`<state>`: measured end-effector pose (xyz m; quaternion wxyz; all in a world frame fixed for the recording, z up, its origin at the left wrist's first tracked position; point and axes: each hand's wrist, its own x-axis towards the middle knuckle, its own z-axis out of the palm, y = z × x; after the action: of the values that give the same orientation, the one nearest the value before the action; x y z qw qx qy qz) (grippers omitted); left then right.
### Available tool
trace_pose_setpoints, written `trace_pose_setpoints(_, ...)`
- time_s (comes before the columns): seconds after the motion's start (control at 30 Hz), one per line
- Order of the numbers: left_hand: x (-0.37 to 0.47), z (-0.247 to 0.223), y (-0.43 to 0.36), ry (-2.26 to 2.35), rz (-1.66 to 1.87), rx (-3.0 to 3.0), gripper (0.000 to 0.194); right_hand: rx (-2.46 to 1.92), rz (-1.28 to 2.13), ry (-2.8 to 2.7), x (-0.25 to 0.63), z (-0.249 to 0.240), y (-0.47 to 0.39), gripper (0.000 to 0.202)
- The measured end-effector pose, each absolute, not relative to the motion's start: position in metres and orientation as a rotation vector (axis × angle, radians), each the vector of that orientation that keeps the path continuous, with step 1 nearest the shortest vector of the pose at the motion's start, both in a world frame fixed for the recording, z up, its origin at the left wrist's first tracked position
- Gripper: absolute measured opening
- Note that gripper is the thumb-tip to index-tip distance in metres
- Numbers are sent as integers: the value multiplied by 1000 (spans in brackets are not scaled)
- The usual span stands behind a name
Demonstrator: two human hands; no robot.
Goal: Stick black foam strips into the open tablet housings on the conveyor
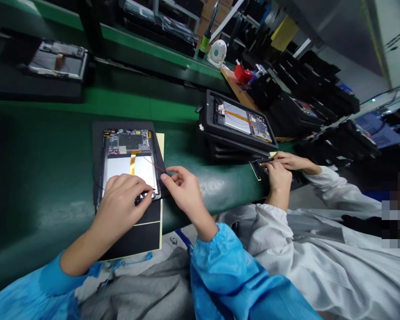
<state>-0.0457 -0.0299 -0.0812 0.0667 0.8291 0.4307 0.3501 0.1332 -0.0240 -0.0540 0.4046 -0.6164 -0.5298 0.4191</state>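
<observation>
An opened tablet (121, 165) lies in a black foam tray (100, 138), its circuit board (130, 142) at the far end and a silver battery below. An orange flex cable (132, 163) runs over the battery. My left hand (125, 195) is over the tablet's near end, thumb and fingers pinched together; a small dark bit shows by the fingertips, too small to name. At the tablet's right edge, my right hand (186, 193) pinches with thumb and forefinger at the end of a thin red wire (153, 163) coming from the board.
Black sheets with yellow edges (146, 235) lie under the tray. Stacked foam trays (236, 133) with another opened tablet stand to the right. A co-worker's hands (282, 171) work beyond them. Another tablet (58, 60) sits back left; a small fan (217, 53) stands behind.
</observation>
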Motion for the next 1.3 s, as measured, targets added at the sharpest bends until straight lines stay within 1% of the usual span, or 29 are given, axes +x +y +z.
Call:
trace_pose_setpoints(0.07, -45, -81, -31, 1313, 1069, 2487, 25, -1619, 1136, -1535, 139, -54, -8, 9)
trace_pose_setpoints(0.2, -44, -81, -31, 1354, 1068, 2446, 25, -1659, 1177, -1634, 139, -52, 9, 16)
trace_pose_setpoints(0.47, -45, -83, -31, 1387, 1000, 2396, 26, -1693, 870, -1883, 120, -48, 11, 9)
trace_pose_setpoints(0.87, -36, -79, -35, 1419, 993, 2556, 29, -1700, 893, -1803, 118, -59, 16, 7)
trace_pose_setpoints(0.97, -40, -77, -35, 1351, 990, 2654, 30, -1666, 899, -1785, 118, -61, 17, 9)
trace_pose_setpoints(1.17, -58, -71, -25, 1037, 884, 2901, 28, -1623, 930, -1768, 120, -62, 18, 11)
trace_pose_setpoints(1.3, -65, -66, -10, 930, 792, 2937, 28, -1607, 941, -1761, 121, -63, 18, 11)
